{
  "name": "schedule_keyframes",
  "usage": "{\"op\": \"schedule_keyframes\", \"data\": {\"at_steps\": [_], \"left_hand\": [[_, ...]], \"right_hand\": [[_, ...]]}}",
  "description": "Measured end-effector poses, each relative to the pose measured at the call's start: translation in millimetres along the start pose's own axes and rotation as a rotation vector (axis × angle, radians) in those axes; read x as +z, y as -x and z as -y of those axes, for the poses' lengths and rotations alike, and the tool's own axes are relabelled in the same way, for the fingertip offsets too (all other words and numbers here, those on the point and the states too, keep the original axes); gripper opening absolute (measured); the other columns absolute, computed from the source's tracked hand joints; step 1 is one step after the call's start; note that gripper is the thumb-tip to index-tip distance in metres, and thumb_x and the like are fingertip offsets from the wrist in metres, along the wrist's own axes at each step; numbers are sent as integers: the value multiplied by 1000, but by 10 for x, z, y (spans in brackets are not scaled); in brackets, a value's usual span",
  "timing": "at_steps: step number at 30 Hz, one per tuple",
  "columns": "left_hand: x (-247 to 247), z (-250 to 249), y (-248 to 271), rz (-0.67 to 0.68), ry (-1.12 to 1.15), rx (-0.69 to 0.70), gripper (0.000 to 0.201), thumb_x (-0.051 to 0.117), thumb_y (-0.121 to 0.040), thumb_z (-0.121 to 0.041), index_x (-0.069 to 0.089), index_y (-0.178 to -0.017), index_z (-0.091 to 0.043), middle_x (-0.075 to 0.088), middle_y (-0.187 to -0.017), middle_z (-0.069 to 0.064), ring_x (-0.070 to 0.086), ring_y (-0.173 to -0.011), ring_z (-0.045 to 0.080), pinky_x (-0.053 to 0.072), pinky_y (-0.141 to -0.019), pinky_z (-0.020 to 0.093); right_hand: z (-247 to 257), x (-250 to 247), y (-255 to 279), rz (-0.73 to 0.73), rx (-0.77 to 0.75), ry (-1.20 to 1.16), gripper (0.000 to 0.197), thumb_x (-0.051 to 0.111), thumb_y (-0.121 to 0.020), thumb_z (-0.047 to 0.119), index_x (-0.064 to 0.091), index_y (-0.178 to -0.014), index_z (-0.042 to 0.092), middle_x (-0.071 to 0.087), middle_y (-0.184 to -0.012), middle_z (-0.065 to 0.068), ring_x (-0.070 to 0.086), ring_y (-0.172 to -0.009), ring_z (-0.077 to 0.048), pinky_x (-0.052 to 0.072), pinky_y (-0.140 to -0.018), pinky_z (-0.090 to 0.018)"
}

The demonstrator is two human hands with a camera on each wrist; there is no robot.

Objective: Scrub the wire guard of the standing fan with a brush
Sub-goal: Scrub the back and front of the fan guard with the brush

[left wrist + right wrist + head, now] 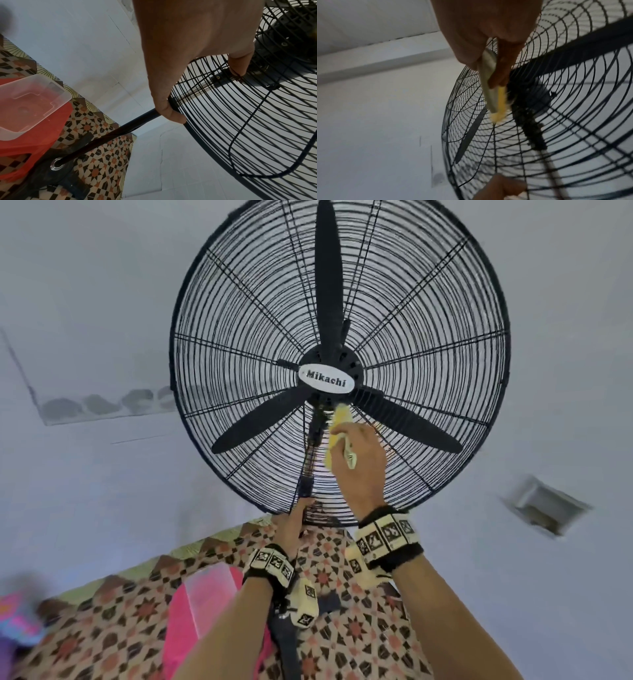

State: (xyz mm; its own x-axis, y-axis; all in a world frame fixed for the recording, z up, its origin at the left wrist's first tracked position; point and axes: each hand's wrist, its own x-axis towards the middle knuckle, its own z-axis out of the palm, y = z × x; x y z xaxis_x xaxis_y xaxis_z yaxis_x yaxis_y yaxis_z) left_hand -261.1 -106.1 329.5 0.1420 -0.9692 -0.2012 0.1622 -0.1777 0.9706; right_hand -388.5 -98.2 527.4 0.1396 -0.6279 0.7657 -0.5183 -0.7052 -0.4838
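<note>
From the head camera, the fan [339, 364] towers overhead, its black wire guard [428, 313] filling the view. The right hand [363, 460] is curled round a yellow-bristled brush [340, 419], pressing it on the wires just below the hub badge. The left hand [294, 522] grips the guard's bottom rim.

Left wrist view: the left hand [188, 54] has fingers [237, 63] hooked through the wires and thumb clamped on the rim, beside the pole [137, 121]. Below, a patterned floor [102, 162] and a clear tub [30, 100] on something red.

Right wrist view: the right hand [484, 31] pinches the pale handle, the brush [496, 105] blurred against the guard [556, 121]. Those wires look stiff but springy and the head likely top-heavy, so bracing at the rim seems wise. Pale walls all round.
</note>
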Motion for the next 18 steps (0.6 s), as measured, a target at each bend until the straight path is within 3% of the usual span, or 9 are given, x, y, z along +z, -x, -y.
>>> {"op": "schedule_keyframes", "data": {"at_steps": [3, 5, 8, 11, 12, 14, 16, 18], "left_hand": [[41, -41, 77, -24, 180, -98, 7, 71, -96, -28, 68, -103, -27, 66, -109, 12, 64, -95, 26, 57, -88, 32], [65, -56, 72, -91, 322, -185, 13, 66, -101, -27, 73, -95, -19, 70, -107, 15, 63, -95, 30, 54, -93, 44], [73, -107, 42, -106, 292, -218, 19, 68, -96, -39, 75, -90, -23, 75, -99, 11, 65, -93, 26, 51, -85, 40], [83, -108, -2, -148, 308, -219, 23, 76, -88, -42, 72, -84, -19, 76, -91, 8, 66, -92, 24, 49, -81, 35], [93, -89, -19, -158, 322, -208, 24, 76, -89, -41, 71, -83, -18, 74, -88, 7, 65, -88, 23, 49, -80, 34], [106, -64, -31, -151, 340, -207, 23, 74, -92, -39, 69, -84, -18, 71, -78, 4, 61, -79, 20, 47, -76, 32], [98, -52, -32, -130, 326, -206, 23, 72, -94, -41, 69, -90, -18, 71, -82, 5, 60, -80, 20, 45, -72, 30], [92, -99, -3, -149, 330, -194, 24, 72, -93, -42, 70, -94, -18, 73, -93, 8, 62, -85, 23, 45, -71, 31]], "right_hand": [[28, 94, 80, 222, -90, -59, 18, 56, -98, 16, 69, -110, 23, 64, -113, 1, 63, -92, -13, 54, -78, -30], [-54, 93, 134, 217, -67, 31, 19, 54, -98, 21, 68, -111, 23, 62, -112, 1, 62, -89, -16, 54, -76, -40], [-86, 36, 151, 62, 5, 159, 16, 58, -96, 20, 67, -110, 20, 58, -108, -2, 59, -77, -15, 54, -64, -36], [0, 13, 117, 112, -52, 22, 16, 61, -96, 17, 69, -109, 21, 61, -107, 1, 59, -86, -9, 48, -74, -20], [-1, 11, 105, 185, -98, -9, 17, 61, -96, 16, 69, -110, 21, 62, -109, 2, 60, -91, -9, 49, -79, -20], [-56, -23, 75, 300, -147, -3, 18, 58, -97, 19, 69, -111, 21, 63, -110, 3, 60, -95, -12, 52, -83, -32], [-116, -99, 34, 271, -89, 30, 22, 55, -94, 24, 70, -110, 20, 63, -106, 2, 60, -92, -15, 52, -81, -42], [-109, -168, -35, 192, -53, 96, 24, 56, -92, 22, 71, -110, 19, 64, -106, -1, 60, -91, -17, 52, -82, -41]]}}
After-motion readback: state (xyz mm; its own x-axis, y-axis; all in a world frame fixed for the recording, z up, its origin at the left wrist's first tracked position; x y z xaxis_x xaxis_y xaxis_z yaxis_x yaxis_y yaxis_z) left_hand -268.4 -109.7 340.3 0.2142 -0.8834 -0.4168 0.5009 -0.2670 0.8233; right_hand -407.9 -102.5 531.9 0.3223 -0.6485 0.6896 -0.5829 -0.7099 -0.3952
